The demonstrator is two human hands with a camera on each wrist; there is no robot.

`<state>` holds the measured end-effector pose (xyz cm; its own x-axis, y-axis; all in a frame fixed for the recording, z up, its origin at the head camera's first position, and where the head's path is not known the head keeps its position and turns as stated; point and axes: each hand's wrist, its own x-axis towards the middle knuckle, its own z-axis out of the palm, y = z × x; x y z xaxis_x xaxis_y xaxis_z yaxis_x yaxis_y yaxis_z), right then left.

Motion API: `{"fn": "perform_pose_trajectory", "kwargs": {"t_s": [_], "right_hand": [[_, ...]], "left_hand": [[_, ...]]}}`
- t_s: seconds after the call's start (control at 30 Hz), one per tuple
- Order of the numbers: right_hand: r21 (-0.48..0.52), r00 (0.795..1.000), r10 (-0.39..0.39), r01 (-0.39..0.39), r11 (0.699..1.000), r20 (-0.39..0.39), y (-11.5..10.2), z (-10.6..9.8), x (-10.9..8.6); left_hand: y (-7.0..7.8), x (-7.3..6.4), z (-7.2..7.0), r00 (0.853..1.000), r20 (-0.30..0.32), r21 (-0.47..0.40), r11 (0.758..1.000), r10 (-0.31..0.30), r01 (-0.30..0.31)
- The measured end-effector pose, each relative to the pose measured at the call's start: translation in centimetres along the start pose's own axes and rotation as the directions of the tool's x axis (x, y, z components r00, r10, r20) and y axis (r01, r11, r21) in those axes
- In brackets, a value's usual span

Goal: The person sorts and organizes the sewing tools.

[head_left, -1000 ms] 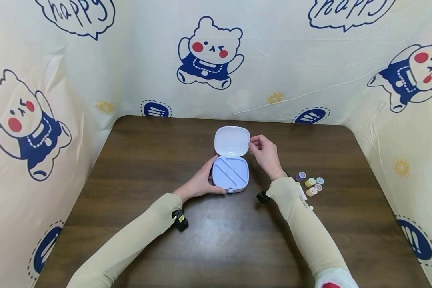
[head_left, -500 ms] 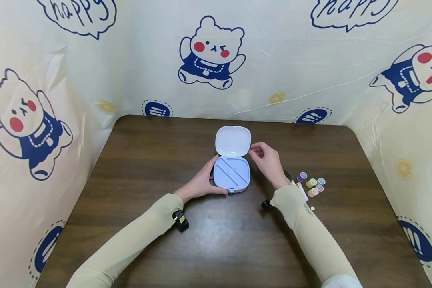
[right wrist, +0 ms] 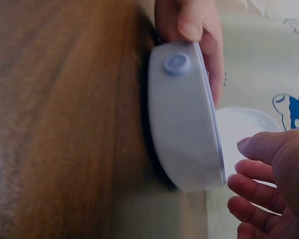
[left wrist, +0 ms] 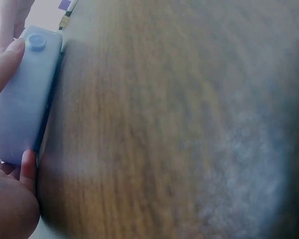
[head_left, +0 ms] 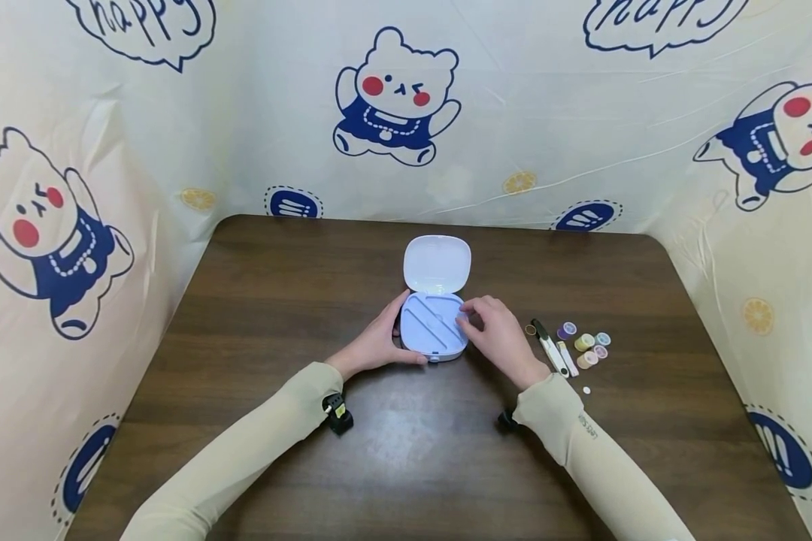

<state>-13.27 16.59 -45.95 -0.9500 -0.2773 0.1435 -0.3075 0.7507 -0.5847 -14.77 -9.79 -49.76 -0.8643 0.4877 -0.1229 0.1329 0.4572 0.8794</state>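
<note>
A pale blue plastic sewing box (head_left: 434,358) sits mid-table, its translucent lid (head_left: 437,263) raised toward the back. Inside lies a light blue tray (head_left: 422,334) with slanting ridges. My left hand (head_left: 377,340) grips the box from its left side, the thumb along the front near a round button (left wrist: 36,42). At the right edge of the tray, my right hand (head_left: 499,334) has its fingers loosely bent. In the right wrist view, a gap shows between the thumb and the other fingers (right wrist: 254,191), close to the box rim; whether they touch it is unclear.
To the right lie black-handled thread snips (head_left: 548,347), a small white strip (head_left: 568,359), a brass-coloured ring (head_left: 530,329) and a white button-like disc (head_left: 586,390). Several thread spools (head_left: 585,343) stand beside them. A printed curtain (head_left: 480,113) surrounds the wooden table (head_left: 298,263).
My right hand has come down from beside the raised lid to the tray's right edge, uncovering the snips and ring. The left hand keeps its grip on the box.
</note>
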Motion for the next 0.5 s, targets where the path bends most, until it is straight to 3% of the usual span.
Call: {"fn": "perform_pose_trajectory", "kwargs": {"t_s": [0.23, 0.5], "right_hand": [[-0.129, 0.995, -0.096, 0.098, 0.987, 0.022, -1.0, 0.5, -0.8], [-0.219, 0.993, -0.105, 0.115, 0.969, 0.057, -1.7, 1.0, -1.2]], "left_hand": [[0.0, -0.1, 0.1, 1.000, 0.002, 0.002, 1.000, 0.004, -0.004], [-0.3, 0.1, 0.2, 1.000, -0.011, 0.014, 1.000, 0.005, -0.005]]}}
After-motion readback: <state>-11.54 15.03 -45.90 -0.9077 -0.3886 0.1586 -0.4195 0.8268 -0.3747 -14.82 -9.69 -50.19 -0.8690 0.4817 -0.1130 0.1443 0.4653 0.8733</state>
